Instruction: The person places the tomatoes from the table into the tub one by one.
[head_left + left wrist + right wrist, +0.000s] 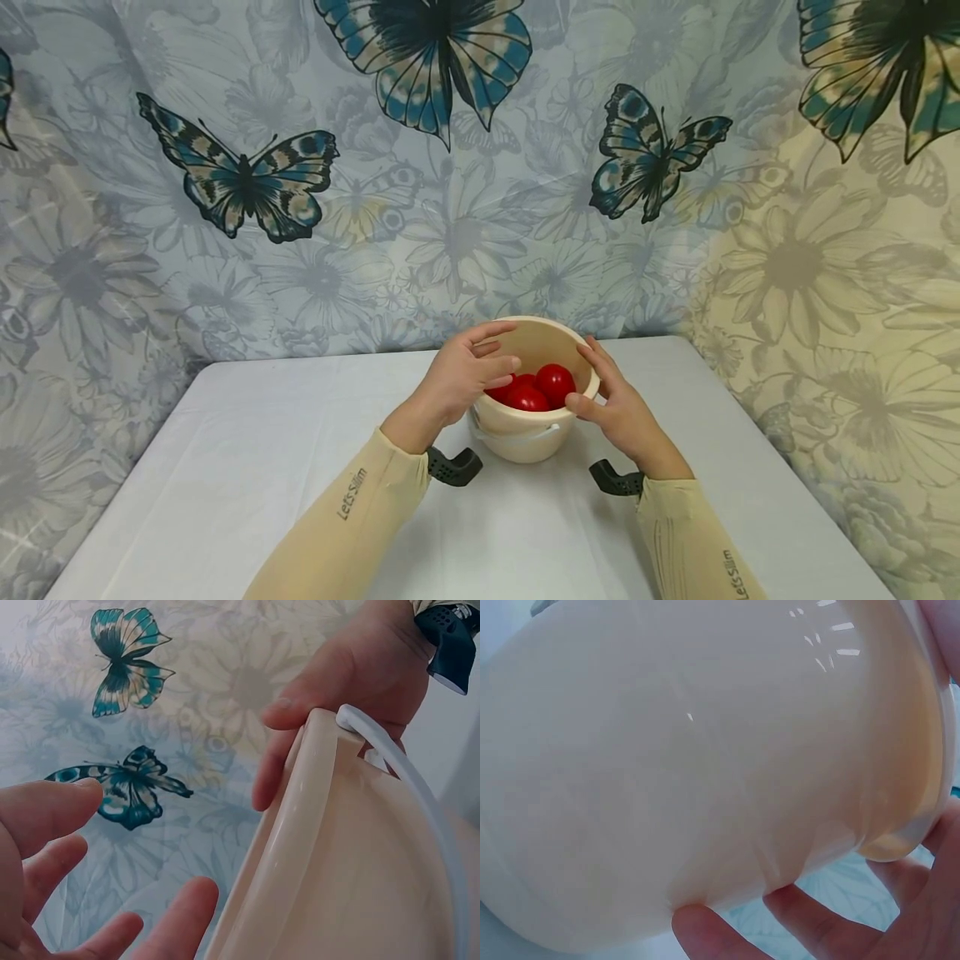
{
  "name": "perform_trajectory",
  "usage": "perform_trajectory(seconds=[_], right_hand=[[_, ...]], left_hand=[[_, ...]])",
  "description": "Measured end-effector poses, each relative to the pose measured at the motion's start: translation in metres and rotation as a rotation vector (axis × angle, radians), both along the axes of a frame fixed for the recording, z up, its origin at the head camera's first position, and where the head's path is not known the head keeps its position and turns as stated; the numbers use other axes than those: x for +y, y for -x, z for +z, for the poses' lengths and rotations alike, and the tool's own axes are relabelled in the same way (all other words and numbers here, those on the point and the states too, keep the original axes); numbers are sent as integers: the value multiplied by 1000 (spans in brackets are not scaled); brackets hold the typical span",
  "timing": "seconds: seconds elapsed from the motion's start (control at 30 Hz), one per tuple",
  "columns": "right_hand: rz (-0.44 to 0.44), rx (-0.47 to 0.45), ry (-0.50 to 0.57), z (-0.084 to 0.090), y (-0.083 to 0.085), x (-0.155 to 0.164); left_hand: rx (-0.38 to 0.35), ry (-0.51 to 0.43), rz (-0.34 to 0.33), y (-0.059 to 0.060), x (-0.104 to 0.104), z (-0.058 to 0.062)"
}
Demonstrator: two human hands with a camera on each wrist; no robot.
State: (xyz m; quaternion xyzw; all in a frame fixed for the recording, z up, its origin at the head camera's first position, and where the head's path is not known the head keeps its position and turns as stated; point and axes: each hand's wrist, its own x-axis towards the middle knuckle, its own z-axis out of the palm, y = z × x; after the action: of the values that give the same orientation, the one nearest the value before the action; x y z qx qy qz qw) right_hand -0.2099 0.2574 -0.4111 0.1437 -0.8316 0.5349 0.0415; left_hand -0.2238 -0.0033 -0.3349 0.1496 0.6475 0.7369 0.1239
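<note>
A cream bucket (pixel 531 452) with a white handle (pixel 517 436) stands on the table, several shiny red round objects (pixel 556 384) inside it. In the head view my left hand (pixel 467 373) hovers over the bucket's left rim, fingers extended and apart, partly hiding the red objects. The left wrist view shows these fingers (pixel 184 919) spread, holding nothing, beside the bucket (pixel 375 840). At the right rim, my right hand (pixel 622 412) grips the bucket, thumb near the rim's front. In the right wrist view, fingertips (pixel 709 926) touch the bucket's outer wall (pixel 660 765).
White cloth covers the table (pixel 247 467), whose back edge runs just behind the bucket. Behind it hangs a floral backdrop (pixel 465 233) with butterflies. Each wrist wears a dark band with a projecting mount (pixel 455 467).
</note>
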Motion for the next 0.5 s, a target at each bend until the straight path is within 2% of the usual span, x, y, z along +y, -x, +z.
perform_trajectory(seconds=[0.5], right_hand=[[-15, 10, -29, 0, 0, 1]], left_hand=[[30, 18, 16, -6, -5, 0]])
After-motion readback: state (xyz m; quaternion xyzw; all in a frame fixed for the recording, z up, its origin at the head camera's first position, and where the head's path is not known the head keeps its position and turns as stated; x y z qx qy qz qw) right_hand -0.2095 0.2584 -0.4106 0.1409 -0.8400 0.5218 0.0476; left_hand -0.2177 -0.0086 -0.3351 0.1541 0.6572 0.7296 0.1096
